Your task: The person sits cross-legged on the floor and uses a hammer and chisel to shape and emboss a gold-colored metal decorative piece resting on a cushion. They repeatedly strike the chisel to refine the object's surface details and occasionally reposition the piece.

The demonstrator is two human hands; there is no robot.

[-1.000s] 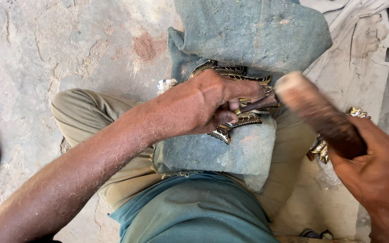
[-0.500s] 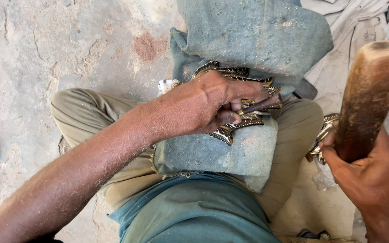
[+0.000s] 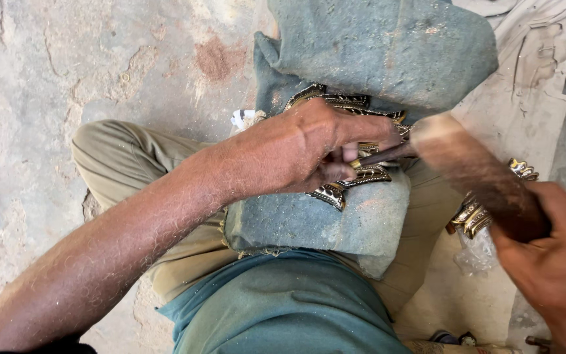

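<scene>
Head | chisel (image 3: pixel 381 156) in left hand (image 3: pixel 309 147) | mallet (image 3: pixel 476 177) in right hand (image 3: pixel 555 262)

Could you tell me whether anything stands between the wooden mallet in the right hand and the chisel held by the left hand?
Nothing visible does. The wooden mallet in the right hand has its blurred head right at the butt of the chisel, which the left hand holds against the ornate metal piece.

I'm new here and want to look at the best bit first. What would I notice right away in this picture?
In the middle, the left hand pinches a thin metal punch against a shiny, patterned metal piece lying on grey-green cloth over the person's lap. From the right, the right hand grips a thick wooden mallet, blurred, its head at the punch's end. More shiny patterned pieces lie on the floor beside the knee, at the right.
</scene>
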